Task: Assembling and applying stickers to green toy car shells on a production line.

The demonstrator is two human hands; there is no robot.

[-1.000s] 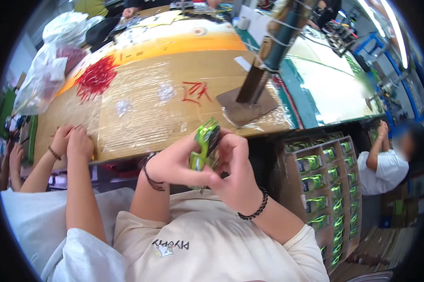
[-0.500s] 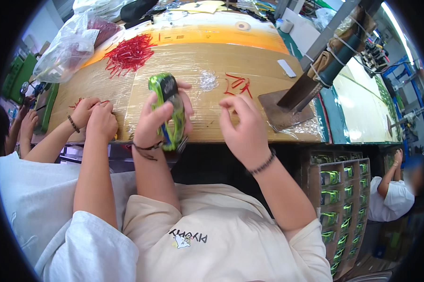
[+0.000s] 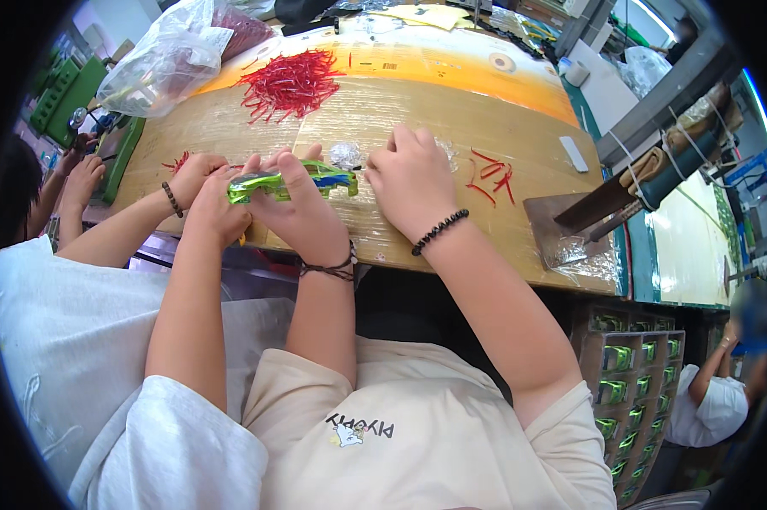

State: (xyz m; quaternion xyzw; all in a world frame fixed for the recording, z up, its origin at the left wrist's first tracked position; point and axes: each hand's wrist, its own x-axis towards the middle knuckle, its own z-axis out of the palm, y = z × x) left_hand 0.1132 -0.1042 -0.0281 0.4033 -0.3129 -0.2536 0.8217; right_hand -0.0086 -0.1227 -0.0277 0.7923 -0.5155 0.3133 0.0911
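My left hand (image 3: 311, 225) grips a bright green, see-through framed device (image 3: 339, 177) with a blue part; it lies nearly level just above the table's near edge. Beside the device's right end is my right hand (image 3: 413, 183), its fingers curled down to the tabletop. A small dark tip shows between those fingertips and the device; what they pinch is hidden. A pile of small clear plastic bits (image 3: 344, 155) sits just behind, partly covered by my right hand. Several loose red strips (image 3: 492, 172) lie to its right.
A big heap of red strips (image 3: 290, 85) and a clear plastic bag (image 3: 166, 68) lie at the back left. At my left, a co-worker's hands (image 3: 205, 191) work close to mine. On the right stand a metal post on a base plate (image 3: 562, 229) and a compartmented box (image 3: 591, 340) of green devices.
My left hand has turned the green device from upright to nearly level. The right hand has reached forward to the clear bits, its fingers curling. The whole view has shifted.
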